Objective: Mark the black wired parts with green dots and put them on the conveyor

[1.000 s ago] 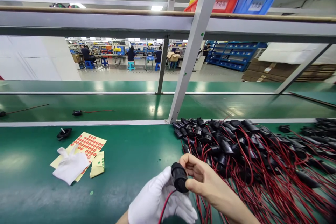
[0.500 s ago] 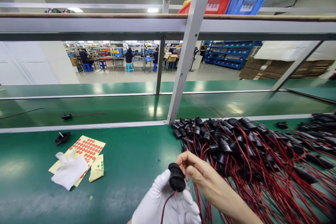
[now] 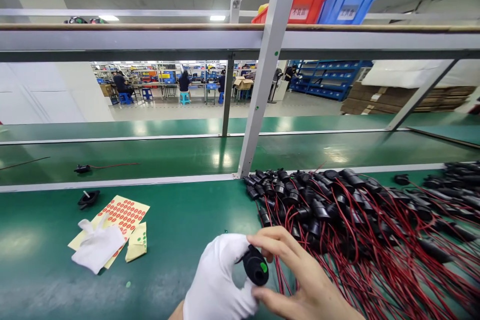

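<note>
Green matting, smooth and slightly glossy, covers the counter [image 3: 180, 220] in front of you, with a grey metal frame post [image 3: 262, 85] rising from its far edge and a red bin [image 3: 305, 7] and a blue bin [image 3: 347, 7] on the shelf overhead. Your left hand [image 3: 221, 280], in a white cloth glove, and your bare right hand [image 3: 300, 280] meet low in the view, just above the counter's near edge. Between them sits a small black plastic socket [image 3: 255, 265], rounded and barrel-shaped, with a green dot sticker on its face; your gloved fingers curl around its left side while your right thumb and fingers [image 3: 277, 242] pinch it from above and below. Immediately to the right, a dense heap of like black sockets with thin red and black wires [image 3: 356, 220] sprawls across the counter. To the left, well apart, lie a yellow sheet of red dot stickers [image 3: 125, 210], a loose white glove [image 3: 95, 247] resting on it, a smaller yellow sheet of green dots [image 3: 138, 242] and a black cap [image 3: 88, 197].
</note>
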`<action>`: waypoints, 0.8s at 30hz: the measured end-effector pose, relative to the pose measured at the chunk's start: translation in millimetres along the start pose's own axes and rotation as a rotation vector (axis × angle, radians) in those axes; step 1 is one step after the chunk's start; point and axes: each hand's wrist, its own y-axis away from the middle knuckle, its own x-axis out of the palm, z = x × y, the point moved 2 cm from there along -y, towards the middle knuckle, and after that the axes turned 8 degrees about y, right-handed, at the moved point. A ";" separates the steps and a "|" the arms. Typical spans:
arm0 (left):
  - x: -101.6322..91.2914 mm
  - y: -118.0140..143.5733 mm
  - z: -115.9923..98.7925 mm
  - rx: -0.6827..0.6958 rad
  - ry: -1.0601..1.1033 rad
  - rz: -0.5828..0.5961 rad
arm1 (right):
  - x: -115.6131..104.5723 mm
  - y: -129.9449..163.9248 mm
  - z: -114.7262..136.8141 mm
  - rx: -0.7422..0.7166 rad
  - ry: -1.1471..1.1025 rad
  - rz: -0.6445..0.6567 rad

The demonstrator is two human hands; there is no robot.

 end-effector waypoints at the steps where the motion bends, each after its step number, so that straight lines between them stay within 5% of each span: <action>1: 0.3 0.4 0.6 -0.008 -0.028 -0.004 | 1.3 1.1 -1.1 0.038 -0.029 0.000; 7: 7.6 1.5 -1.0 -0.164 -0.138 -0.056 | 24.1 8.9 -26.3 0.532 -0.545 -0.017; 11: -7.2 -30.5 1.9 -0.317 0.281 -0.174 | 29.6 5.4 -40.5 0.567 -0.582 0.001; 13: -34.8 -68.7 10.0 -0.328 0.489 -0.229 | 21.8 3.9 -48.4 0.590 -0.490 -0.021; 19: -172.4 -200.8 64.5 -0.280 0.738 -0.773 | -14.2 8.7 -90.3 0.559 0.028 -0.027; 21: -203.2 -220.3 90.6 -0.349 0.788 -0.917 | -20.7 8.1 -109.2 0.481 0.319 0.000; 24: -218.4 -223.6 128.0 -0.470 0.857 -1.017 | -21.8 0.5 -136.5 0.417 0.622 0.027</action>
